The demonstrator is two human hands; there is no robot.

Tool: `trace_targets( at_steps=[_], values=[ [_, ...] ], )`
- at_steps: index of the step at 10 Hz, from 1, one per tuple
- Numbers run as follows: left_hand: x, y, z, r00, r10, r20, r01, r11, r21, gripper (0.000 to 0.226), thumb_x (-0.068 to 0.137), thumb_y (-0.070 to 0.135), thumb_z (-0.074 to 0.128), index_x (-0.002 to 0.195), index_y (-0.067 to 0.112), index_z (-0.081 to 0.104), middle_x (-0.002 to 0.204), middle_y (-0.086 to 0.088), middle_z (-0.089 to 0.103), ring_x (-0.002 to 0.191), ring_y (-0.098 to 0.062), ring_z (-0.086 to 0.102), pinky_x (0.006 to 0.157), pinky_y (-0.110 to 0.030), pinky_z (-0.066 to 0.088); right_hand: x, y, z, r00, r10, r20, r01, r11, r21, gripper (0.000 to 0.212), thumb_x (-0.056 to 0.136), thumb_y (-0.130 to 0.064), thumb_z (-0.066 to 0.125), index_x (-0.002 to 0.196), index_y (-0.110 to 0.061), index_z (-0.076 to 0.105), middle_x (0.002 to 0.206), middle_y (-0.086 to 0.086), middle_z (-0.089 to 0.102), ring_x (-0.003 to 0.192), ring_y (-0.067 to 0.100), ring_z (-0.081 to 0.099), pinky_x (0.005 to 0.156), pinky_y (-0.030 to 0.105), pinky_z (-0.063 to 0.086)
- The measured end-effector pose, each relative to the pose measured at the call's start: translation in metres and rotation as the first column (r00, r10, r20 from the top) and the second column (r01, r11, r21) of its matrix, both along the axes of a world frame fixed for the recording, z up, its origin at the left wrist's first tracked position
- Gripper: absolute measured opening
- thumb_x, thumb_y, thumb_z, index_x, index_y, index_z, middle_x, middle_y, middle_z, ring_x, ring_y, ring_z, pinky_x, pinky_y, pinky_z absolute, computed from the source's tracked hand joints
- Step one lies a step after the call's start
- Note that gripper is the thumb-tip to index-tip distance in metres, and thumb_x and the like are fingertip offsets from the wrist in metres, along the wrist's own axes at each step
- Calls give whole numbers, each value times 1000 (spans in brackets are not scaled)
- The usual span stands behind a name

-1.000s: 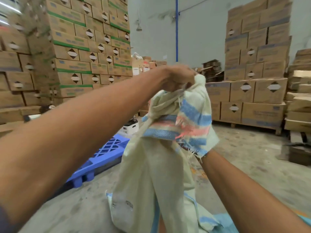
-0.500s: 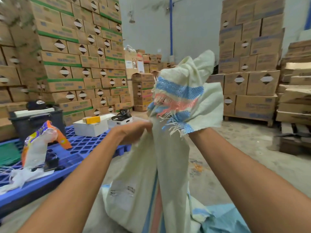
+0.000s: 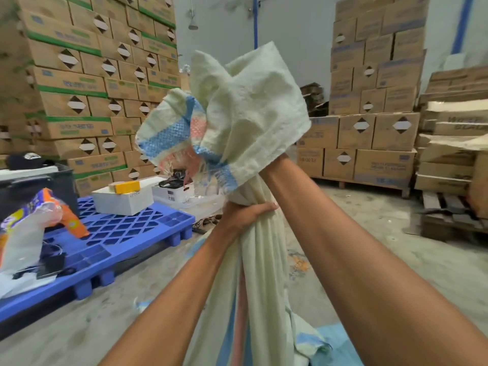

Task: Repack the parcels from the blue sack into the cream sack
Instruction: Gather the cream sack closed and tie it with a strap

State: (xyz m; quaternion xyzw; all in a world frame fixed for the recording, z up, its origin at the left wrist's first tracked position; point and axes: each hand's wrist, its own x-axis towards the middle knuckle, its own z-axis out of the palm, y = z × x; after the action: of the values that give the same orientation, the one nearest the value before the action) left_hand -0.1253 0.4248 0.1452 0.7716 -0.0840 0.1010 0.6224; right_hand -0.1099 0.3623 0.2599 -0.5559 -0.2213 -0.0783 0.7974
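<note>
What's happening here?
A person holds the cream sack upright. The left hand grips its bunched neck; the right forearm runs up into the flared top, which hides that hand. The blue sack lies on the floor below. No parcels show.

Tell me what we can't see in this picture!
Head view:
- Right hand: covered by the flopped top of the cream sack; only the forearm shows.
- Parcels: the woven cloth hides whatever is inside; the left hand grips the neck.
- Blue sack: cut off by the bottom edge.
- Print on the cartons: too blurred to read.
</note>
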Motion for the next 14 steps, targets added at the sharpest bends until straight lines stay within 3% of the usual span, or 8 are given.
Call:
trace_targets(
  at_steps=[2, 3, 4, 6, 7, 9, 11, 14],
  values=[
    [20, 12, -34, 955, -102, -279, 39, 974, -224, 50, 45, 24, 77, 91, 4, 72, 90, -14, 73, 74, -27, 70, 76, -39, 59, 5, -25, 41, 855, 300, 424, -327, 945, -10, 52, 109, -16, 20, 108, -28, 70, 106, -24, 68, 106, -6, 61, 94, 15, 45],
    [16, 14, -45, 858, -335, -389, 196, 914, -354, 20, 54, 17, 66, 71, 6, 64, 69, -14, 58, 56, -22, 56, 60, -28, 52, 25, -22, 42, 972, 210, 102, -217, 974, 69, 31, 107, -33, 40, 128, -14, 53, 106, -3, 64, 96, 23, 67, 78, 35, 56],
    [9, 15, -67, 684, -538, -492, 371, 838, -401, 28, 72, 23, 62, 91, 3, 68, 62, -8, 54, 52, -15, 52, 53, -25, 48, 43, -24, -19, 986, -138, -93, 122, 979, -163, 77, 89, -53, 62, 150, -22, 28, 132, 3, 57, 102, 23, 64, 72, 36, 55],
    [-15, 17, -95, 500, -565, -656, 479, 812, -334, 29, 80, 34, 70, 84, 6, 73, 76, -9, 69, 64, -17, 62, 68, -28, 51, 46, -77, -150, 844, -496, -203, 43, 441, -896, 66, 94, -50, 57, 143, -7, 47, 142, 14, 53, 123, 33, 56, 88, 37, 47],
    [-12, 19, -94, 518, -544, -660, 414, 835, -363, 24, 80, 32, 71, 81, 8, 68, 65, -9, 62, 57, -17, 59, 61, -26, 50, 40, -96, -153, 762, -616, -198, 100, 414, -905, 71, 92, -62, 48, 138, -8, 51, 135, 15, 57, 112, 33, 61, 75, 37, 53],
    [2, 8, -77, 623, -356, -696, 376, 917, -133, 29, 87, 28, 61, 62, 12, 61, 44, -2, 54, 35, -10, 49, 44, -20, 45, 41, -110, -150, 624, -779, -67, 119, 179, -977, 76, 79, -73, 28, 102, -13, 69, 85, 1, 74, 81, 23, 68, 82, 34, 51],
    [-4, -15, -80, 671, -228, -705, 584, 748, 315, 24, 91, 22, 61, 67, 17, 61, 53, 3, 60, 38, -2, 53, 46, -15, 45, 29, -108, -151, 839, -442, 318, 378, 52, -924, 69, 69, -70, 72, 113, -20, 51, 95, -2, 62, 89, 22, 61, 69, 33, 45],
    [-18, -5, -87, 573, -255, -779, 789, 431, 438, 74, 53, 55, 91, 119, 29, 67, 112, 6, 73, 103, -18, 69, 96, -39, 53, 54, -118, -172, 853, -464, 238, 235, -65, -970, 56, 98, -59, 39, 143, -27, 49, 135, 9, 61, 125, 30, 55, 98, 38, 44]
  ],
)
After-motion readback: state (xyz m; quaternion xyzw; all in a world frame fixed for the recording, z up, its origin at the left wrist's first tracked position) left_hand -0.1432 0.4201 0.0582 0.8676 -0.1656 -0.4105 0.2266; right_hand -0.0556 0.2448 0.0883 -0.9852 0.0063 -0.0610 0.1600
